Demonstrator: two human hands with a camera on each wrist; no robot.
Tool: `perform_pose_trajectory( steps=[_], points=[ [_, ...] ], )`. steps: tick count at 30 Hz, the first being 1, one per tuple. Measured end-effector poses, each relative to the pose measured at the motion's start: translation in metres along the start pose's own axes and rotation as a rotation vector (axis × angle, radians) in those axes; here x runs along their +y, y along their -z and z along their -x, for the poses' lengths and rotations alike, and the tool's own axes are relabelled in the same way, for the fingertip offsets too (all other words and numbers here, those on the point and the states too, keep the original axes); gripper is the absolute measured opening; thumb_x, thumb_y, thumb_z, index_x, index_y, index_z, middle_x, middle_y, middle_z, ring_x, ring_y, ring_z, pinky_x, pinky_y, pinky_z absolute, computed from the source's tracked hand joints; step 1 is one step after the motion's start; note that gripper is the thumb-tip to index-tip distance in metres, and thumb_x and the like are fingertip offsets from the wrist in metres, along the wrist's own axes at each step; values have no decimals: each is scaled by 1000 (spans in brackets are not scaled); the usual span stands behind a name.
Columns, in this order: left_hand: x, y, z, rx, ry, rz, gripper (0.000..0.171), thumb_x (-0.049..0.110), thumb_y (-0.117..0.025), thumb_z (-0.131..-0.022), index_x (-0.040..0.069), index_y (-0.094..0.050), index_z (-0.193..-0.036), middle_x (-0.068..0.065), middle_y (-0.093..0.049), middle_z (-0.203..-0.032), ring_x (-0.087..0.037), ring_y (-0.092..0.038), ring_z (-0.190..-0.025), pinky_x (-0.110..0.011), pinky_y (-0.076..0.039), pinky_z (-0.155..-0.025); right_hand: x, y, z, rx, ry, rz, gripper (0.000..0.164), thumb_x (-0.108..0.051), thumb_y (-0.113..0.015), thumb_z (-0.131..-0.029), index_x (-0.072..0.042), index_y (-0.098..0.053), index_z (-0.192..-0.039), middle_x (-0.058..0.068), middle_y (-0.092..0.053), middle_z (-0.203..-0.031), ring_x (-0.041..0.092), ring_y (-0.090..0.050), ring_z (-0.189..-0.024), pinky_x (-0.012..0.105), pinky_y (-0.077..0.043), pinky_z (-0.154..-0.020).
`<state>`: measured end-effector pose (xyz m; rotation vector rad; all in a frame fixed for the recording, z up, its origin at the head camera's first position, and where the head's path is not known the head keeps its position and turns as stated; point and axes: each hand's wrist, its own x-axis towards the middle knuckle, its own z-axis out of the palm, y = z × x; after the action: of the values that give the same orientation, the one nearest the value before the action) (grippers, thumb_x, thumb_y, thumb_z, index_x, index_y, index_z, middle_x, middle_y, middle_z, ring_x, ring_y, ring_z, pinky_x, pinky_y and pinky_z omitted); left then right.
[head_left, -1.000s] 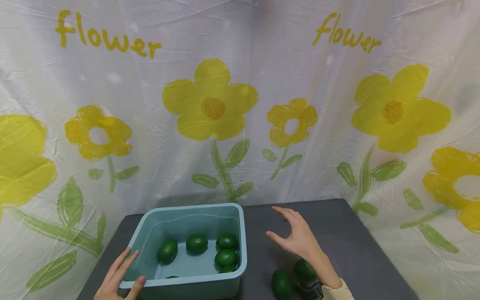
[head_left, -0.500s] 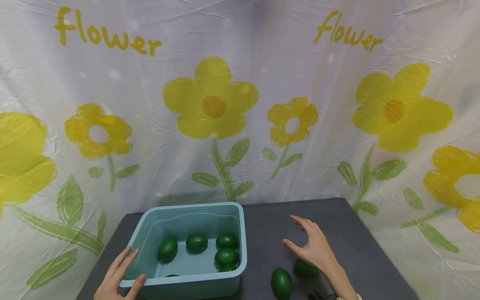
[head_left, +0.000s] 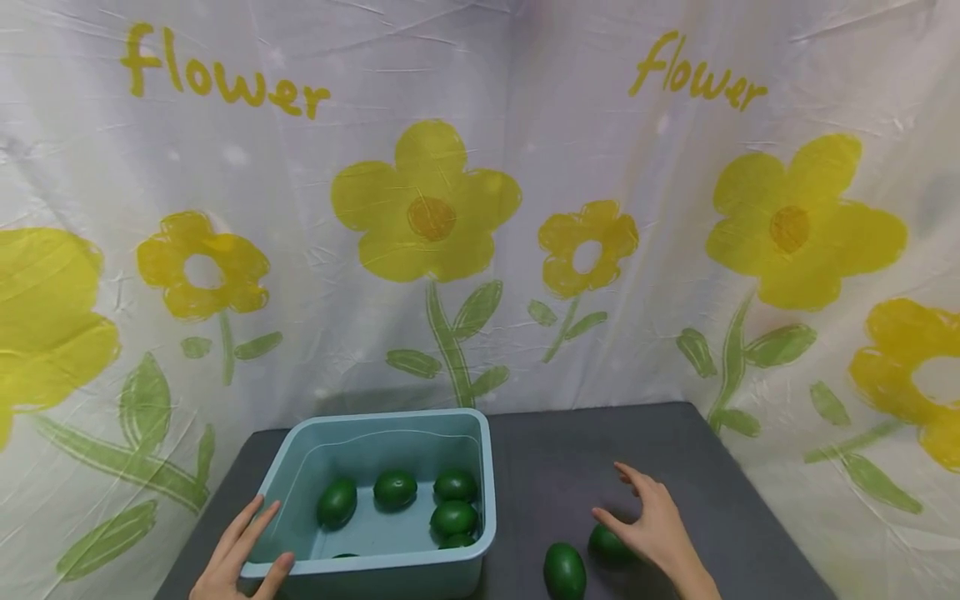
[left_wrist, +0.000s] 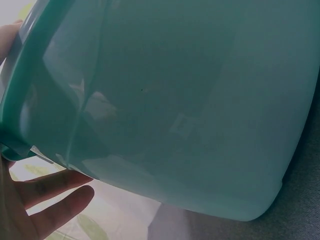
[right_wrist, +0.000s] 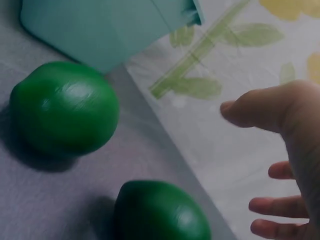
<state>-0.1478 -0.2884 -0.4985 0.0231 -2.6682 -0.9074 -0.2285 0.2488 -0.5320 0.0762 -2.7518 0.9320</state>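
Note:
My left hand (head_left: 234, 560) rests at the near-left corner of a light-blue plastic bin (head_left: 375, 565). Its fingers (left_wrist: 62, 205) lie fairly straight along the bin's side, with the thumb at the front rim. Inside the bin are several shiny green limes, among them one lime (head_left: 337, 502) on the left and another (head_left: 395, 489) at the middle. To the bin's right, two more lie on the dark table: a nearer lime (head_left: 565, 572) and a farther lime (head_left: 611, 546). My right hand (head_left: 660, 533) hovers over the farther one, thumb and fingers spread, holding nothing.
The dark grey table (head_left: 570, 450) ends at the back against a white curtain (head_left: 525, 100) printed with yellow flowers. The bin's side wall (right_wrist: 100, 30) rises close to the loose limes.
My right hand has moved right and down from beside the bin toward the farther loose lime. My left hand, the bin and the limes have stayed in place.

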Motion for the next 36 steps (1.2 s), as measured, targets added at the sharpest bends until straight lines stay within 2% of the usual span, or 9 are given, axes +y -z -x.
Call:
perform_pose_trajectory(
  steps=[1,3,6,10,14,19,26,29,36],
  points=[
    [1,0,0,-8,6,-2,72,49,-63,-94,22,-34,-156,-17,-22,-161,-50,-48,-119,-62,-57,-68,2,0,2,-8,-11,6,85,-61,-76,-77,-11,-53,-141,13,-63,-125,34,-59,-106,52,-52,-82],
    [2,1,0,-18,20,-1,73,50,-62,-95,22,-34,-156,-17,-21,-162,-49,-47,-119,-60,-57,-67,6,-1,5,-31,-28,26,86,-61,-76,-77,-10,-52,-142,16,-62,-128,37,-58,-109,56,-51,-84],
    [4,2,-1,-24,29,5,74,50,-61,-95,22,-32,-156,-16,-21,-162,-50,-44,-122,-68,-54,-71,12,-2,10,-60,-53,59,88,-60,-77,-76,-8,-51,-143,20,-60,-130,42,-56,-112,60,-50,-84],
    [3,1,-1,7,27,16,72,47,-63,-95,24,-33,-156,-15,-23,-162,-50,-42,-126,-75,-46,-80,19,-6,15,-90,-84,112,91,-63,-76,-76,-7,-51,-143,23,-59,-129,46,-55,-112,66,-48,-82],
    [3,0,-1,32,30,10,71,46,-64,-94,24,-35,-155,-14,-26,-161,-49,-42,-128,-78,-42,-83,26,-13,21,-114,-117,135,90,-66,-74,-75,-7,-54,-140,21,-63,-125,45,-56,-110,67,-48,-80],
    [3,-1,0,27,34,13,71,47,-64,-94,23,-36,-155,-14,-25,-161,-51,-42,-127,-80,-40,-83,29,-22,27,-121,-147,106,84,-65,-76,-73,-10,-60,-134,13,-68,-117,36,-59,-103,57,-51,-78],
    [4,2,-1,-46,75,19,74,51,-61,-95,25,-31,-157,-13,-19,-163,-51,-37,-131,-82,-37,-83,27,-28,33,-108,-177,80,62,-61,-78,-73,-16,-70,-116,3,-71,-102,19,-57,-81,39,-47,-63],
    [4,2,0,-55,81,23,74,51,-60,-95,25,-30,-157,-13,-19,-164,-50,-37,-131,-82,-37,-82,28,-30,36,-112,-202,57,58,-59,-78,-74,-17,-71,-113,1,-70,-94,16,-55,-74,35,-45,-59],
    [3,1,0,1,51,18,72,46,-64,-95,22,-34,-156,-14,-24,-162,-49,-39,-130,-80,-39,-83,30,-32,38,-113,-234,27,59,-60,-76,-76,-16,-70,-114,3,-67,-87,16,-53,-69,33,-45,-56]
  ],
)
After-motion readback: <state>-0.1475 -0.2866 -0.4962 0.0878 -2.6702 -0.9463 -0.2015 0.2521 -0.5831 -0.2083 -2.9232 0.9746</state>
